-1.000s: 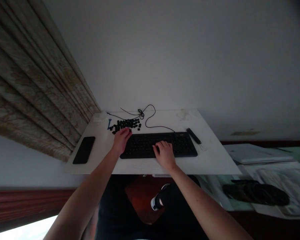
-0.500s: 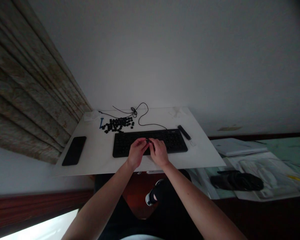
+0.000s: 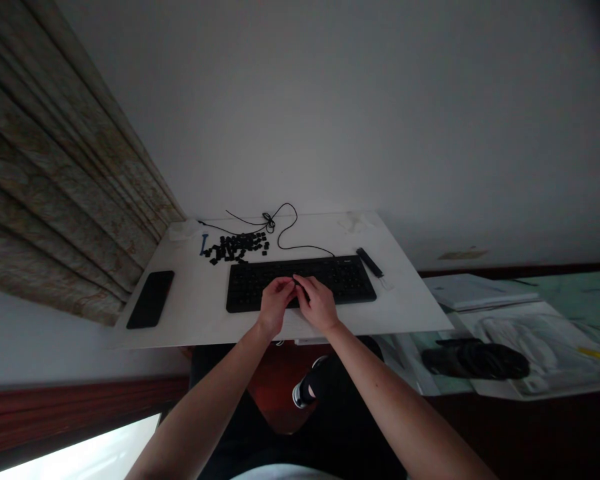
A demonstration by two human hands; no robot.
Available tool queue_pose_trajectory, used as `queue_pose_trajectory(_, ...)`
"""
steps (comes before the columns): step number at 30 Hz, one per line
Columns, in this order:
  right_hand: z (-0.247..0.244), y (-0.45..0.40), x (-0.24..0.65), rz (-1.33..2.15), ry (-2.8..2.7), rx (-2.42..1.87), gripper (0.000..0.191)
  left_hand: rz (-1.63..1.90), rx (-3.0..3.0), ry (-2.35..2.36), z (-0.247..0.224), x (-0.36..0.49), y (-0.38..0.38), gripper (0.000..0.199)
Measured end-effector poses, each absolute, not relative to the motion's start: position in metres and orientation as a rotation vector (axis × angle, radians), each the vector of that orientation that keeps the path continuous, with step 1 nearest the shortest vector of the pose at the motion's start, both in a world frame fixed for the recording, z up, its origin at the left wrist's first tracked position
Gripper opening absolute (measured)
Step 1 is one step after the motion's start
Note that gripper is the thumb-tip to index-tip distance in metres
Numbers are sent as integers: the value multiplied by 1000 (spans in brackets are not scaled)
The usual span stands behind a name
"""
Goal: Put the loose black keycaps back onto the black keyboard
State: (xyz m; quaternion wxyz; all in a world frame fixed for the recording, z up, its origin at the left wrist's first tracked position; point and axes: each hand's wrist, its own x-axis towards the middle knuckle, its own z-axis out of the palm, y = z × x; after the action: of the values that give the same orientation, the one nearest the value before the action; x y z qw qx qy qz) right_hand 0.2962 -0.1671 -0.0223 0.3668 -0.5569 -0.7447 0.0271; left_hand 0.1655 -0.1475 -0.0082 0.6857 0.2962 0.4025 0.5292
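A black keyboard lies on the white table, and both my hands are over its middle. My left hand is closed, its thumb and fingertips pinched together. My right hand meets it from the other side, fingers bent in and fingertips touching the left ones. Between the fingertips is a small black keycap, mostly hidden by the fingers. Behind the keyboard's left end, loose black keycaps lie in a scattered pile. A small blue tool lies at the pile's left side.
A black phone lies near the left edge of the white table. A dark stick-like object rests by the keyboard's right end. The keyboard's cable loops toward the wall. Right of the table stands a lower surface with a black bag-like item.
My right fingers have shifted slightly up and closed over the small keycap, which shows less now. The view has moved a little. Everything on the table stays in place.
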Motion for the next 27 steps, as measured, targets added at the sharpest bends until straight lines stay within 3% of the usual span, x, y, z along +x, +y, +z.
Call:
queue_pose_trajectory(14,-26,-164,297,77,-1840,-1436,22,1180,799,962,-13,161,-144,23)
queue_pose_trajectory(20,-28,-164,298,184,-1510,-1494,20,1198,1644,1132,-18,147,-153,15)
queue_pose_trajectory(27,-30,-169,340,303,-1098,-1530,31,1026,2251,1176,-23,146,-160,26)
